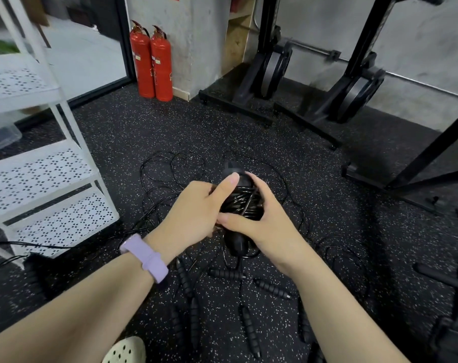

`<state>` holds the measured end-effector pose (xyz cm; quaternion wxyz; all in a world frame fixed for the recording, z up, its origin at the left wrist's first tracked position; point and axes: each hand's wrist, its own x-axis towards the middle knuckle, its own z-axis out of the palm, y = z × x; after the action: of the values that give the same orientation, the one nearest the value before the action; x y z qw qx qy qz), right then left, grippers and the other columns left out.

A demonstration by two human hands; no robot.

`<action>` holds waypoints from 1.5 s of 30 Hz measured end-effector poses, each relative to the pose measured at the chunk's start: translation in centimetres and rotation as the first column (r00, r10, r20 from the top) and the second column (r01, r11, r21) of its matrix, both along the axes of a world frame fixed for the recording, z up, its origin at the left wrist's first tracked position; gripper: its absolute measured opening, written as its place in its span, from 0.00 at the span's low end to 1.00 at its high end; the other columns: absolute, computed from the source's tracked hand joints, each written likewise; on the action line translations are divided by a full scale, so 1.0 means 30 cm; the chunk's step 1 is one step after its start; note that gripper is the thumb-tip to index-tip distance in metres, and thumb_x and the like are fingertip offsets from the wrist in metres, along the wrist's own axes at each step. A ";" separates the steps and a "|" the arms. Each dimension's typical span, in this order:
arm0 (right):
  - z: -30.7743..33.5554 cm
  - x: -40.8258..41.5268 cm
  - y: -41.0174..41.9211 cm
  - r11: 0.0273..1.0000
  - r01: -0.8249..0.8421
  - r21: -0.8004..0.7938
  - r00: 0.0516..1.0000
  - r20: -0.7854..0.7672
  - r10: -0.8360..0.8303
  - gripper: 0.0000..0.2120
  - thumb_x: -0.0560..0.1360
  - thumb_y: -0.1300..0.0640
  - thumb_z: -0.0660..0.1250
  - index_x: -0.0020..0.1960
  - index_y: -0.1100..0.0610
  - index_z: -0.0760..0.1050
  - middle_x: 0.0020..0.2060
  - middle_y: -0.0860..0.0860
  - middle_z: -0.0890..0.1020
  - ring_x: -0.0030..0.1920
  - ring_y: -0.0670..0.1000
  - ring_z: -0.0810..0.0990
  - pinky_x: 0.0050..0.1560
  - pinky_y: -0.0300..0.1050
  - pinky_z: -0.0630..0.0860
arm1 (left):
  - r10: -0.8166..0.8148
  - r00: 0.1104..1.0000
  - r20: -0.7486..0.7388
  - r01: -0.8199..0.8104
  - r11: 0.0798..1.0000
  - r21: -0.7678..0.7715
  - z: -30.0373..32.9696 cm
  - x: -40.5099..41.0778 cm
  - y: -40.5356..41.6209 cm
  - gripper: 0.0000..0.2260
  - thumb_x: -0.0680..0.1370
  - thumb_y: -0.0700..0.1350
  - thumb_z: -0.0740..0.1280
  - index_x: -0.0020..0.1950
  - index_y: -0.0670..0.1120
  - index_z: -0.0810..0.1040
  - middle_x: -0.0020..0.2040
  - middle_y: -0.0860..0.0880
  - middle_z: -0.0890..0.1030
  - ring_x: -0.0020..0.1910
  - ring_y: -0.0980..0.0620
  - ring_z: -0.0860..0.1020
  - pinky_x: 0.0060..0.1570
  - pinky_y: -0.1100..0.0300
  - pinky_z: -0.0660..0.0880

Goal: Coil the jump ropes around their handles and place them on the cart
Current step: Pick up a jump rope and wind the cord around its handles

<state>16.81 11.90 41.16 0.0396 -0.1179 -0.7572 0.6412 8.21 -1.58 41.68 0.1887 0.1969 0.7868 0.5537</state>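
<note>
You hold the bundle (240, 205), a pair of handles with rope wound round them, above the floor (327, 179) in front of you, between both hands. Your left hand (193, 208) grips it from the side, thumb pressed over the coils, probably to stop them slipping. Your right hand (259, 221) wraps the other side, thumb across the lower turns. The bundle's long axis runs away from you, one end pointing toward the wall. Loose ropes (170, 179) lie beneath; the cart (47, 176) stands left.

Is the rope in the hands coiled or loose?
Coiled: black rope wraps the handles in tight turns between the left hand and right hand. Whether an end remains loose, cannot tell.
</note>
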 end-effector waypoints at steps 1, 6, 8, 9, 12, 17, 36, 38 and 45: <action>-0.001 -0.003 -0.002 1.000 0.016 -0.027 1.000 -0.022 -0.017 0.38 0.68 0.57 0.82 0.72 0.41 0.70 0.60 0.45 0.84 0.61 0.48 0.83 0.66 0.56 0.79 | 0.016 0.999 -0.048 -0.016 1.000 0.003 0.005 -0.002 0.001 0.32 0.81 0.64 0.59 0.41 0.34 0.77 0.27 0.45 0.76 0.24 0.48 0.72 0.30 0.54 0.70; -0.013 -0.010 -0.002 0.975 -0.001 -0.222 0.998 -0.065 -0.014 0.37 0.64 0.56 0.83 0.70 0.46 0.73 0.60 0.51 0.84 0.60 0.54 0.84 0.59 0.54 0.81 | 0.134 0.953 -0.273 -0.120 0.990 0.067 0.020 0.005 0.015 0.23 0.83 0.59 0.59 0.38 0.43 0.74 0.28 0.53 0.74 0.27 0.56 0.70 0.31 0.62 0.67; -0.017 -0.005 0.002 0.958 -0.037 -0.283 0.998 -0.061 0.020 0.40 0.63 0.56 0.82 0.72 0.47 0.71 0.62 0.55 0.83 0.61 0.56 0.83 0.57 0.52 0.81 | 0.135 0.944 -0.302 -0.113 0.990 0.090 0.025 0.009 0.011 0.22 0.84 0.57 0.60 0.36 0.43 0.73 0.27 0.55 0.72 0.27 0.58 0.68 0.30 0.65 0.65; -0.016 -0.002 0.003 0.952 -0.054 -0.301 0.998 -0.056 0.039 0.42 0.63 0.56 0.82 0.73 0.47 0.70 0.63 0.57 0.82 0.61 0.56 0.83 0.56 0.51 0.81 | 0.134 0.945 -0.298 -0.107 0.989 0.104 0.030 0.012 0.010 0.22 0.84 0.56 0.60 0.36 0.43 0.73 0.27 0.56 0.71 0.26 0.59 0.68 0.30 0.65 0.65; -0.008 0.006 0.003 0.949 -0.092 -0.302 0.996 -0.038 0.084 0.41 0.65 0.63 0.81 0.74 0.47 0.69 0.61 0.56 0.83 0.58 0.54 0.84 0.56 0.49 0.80 | 0.113 0.974 -0.196 -0.086 0.986 0.144 0.040 0.007 -0.001 0.23 0.83 0.56 0.61 0.41 0.37 0.77 0.28 0.52 0.73 0.27 0.57 0.70 0.31 0.65 0.68; 0.023 0.008 0.002 0.962 -0.100 -0.253 0.995 -0.016 0.099 0.35 0.67 0.62 0.82 0.69 0.44 0.74 0.56 0.52 0.85 0.53 0.53 0.84 0.56 0.58 0.81 | 0.089 0.984 -0.153 -0.080 0.995 0.062 0.042 -0.015 -0.030 0.26 0.82 0.59 0.62 0.31 0.42 0.72 0.23 0.51 0.72 0.23 0.54 0.71 0.32 0.55 0.72; 0.024 0.006 0.024 0.893 0.221 -0.392 0.970 -0.005 -0.242 0.37 0.76 0.74 0.68 0.74 0.41 0.68 0.60 0.50 0.84 0.64 0.56 0.82 0.68 0.58 0.76 | 0.054 0.998 -0.019 -0.054 0.998 -0.030 0.046 0.009 0.001 0.19 0.84 0.54 0.62 0.37 0.44 0.74 0.21 0.57 0.69 0.20 0.60 0.70 0.29 0.60 0.72; 0.021 0.000 0.018 0.890 0.269 -0.368 0.951 -0.044 -0.305 0.37 0.75 0.74 0.68 0.75 0.44 0.68 0.61 0.52 0.84 0.63 0.55 0.82 0.68 0.58 0.76 | 0.024 0.994 -0.108 -0.033 0.996 -0.089 0.052 0.024 0.009 0.19 0.84 0.53 0.61 0.37 0.44 0.74 0.22 0.56 0.70 0.20 0.61 0.70 0.29 0.62 0.72; 0.034 0.000 0.021 0.880 0.394 -0.266 0.895 -0.105 -0.433 0.36 0.77 0.75 0.65 0.74 0.43 0.67 0.56 0.47 0.82 0.54 0.47 0.83 0.60 0.50 0.79 | -0.147 0.989 -0.023 0.139 0.968 -0.211 0.060 0.052 0.013 0.18 0.85 0.52 0.58 0.41 0.43 0.70 0.31 0.50 0.81 0.28 0.50 0.79 0.33 0.54 0.75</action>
<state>16.83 12.52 42.18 0.2226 -0.2290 -0.6264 0.7110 9.77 -1.19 43.47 0.2324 0.2428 0.8278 0.4493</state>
